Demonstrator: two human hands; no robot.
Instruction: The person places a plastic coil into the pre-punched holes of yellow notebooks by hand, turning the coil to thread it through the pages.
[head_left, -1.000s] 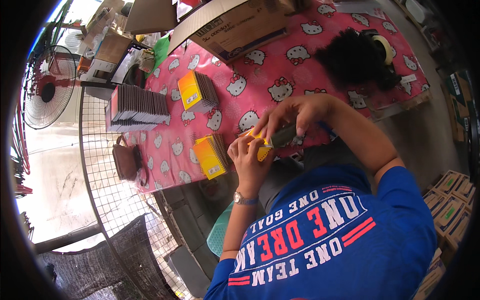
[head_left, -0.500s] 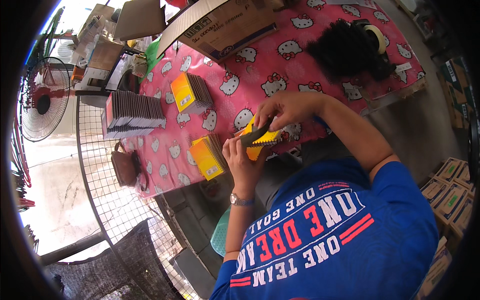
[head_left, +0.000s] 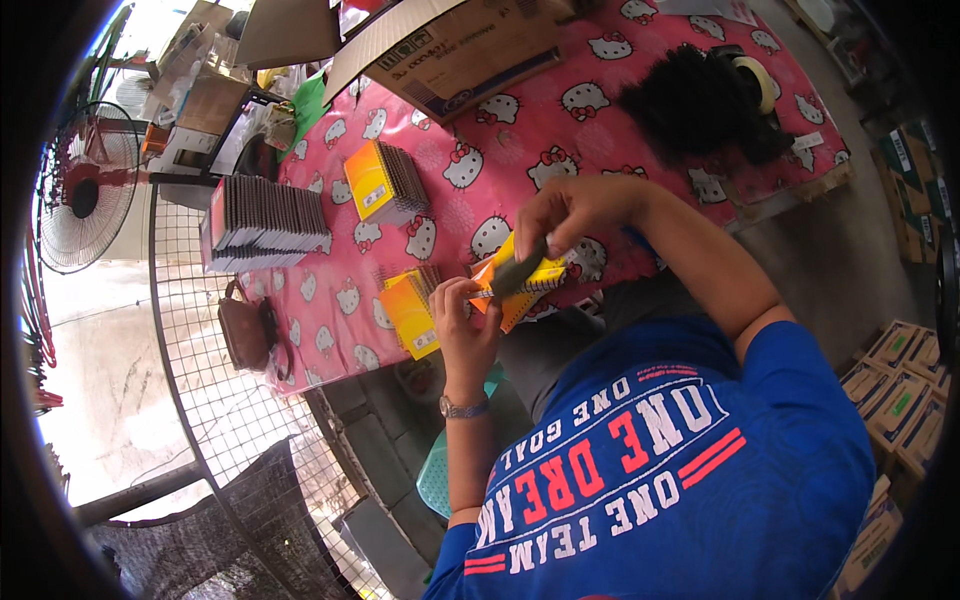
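A yellow and orange spiral notebook (head_left: 514, 313) lies at the near edge of the pink table, its covers apart and a row of binding holes showing. My left hand (head_left: 464, 325) pinches its left end between thumb and fingers. Over the notebook, my right hand (head_left: 572, 212) grips a dark grey, curved, flat thing (head_left: 516, 275), whose kind I cannot make out. The lower end of this dark thing reaches the binding edge beside my left fingertips. Just left of my left hand lies a small stack of yellow-orange notebooks (head_left: 412, 318).
Farther off stand another yellow notebook stack (head_left: 378, 185) and a tall stack of dark-bound notebooks (head_left: 265, 222). An open cardboard box (head_left: 470, 60) sits at the back. Black bristly material (head_left: 695, 105) and a tape roll (head_left: 757, 85) are at right. A brown pouch (head_left: 248, 330) hangs left.
The dark thing has tilted more upright in my right hand. My left hand has shifted slightly left and down, and more of the notebook's orange cover shows.
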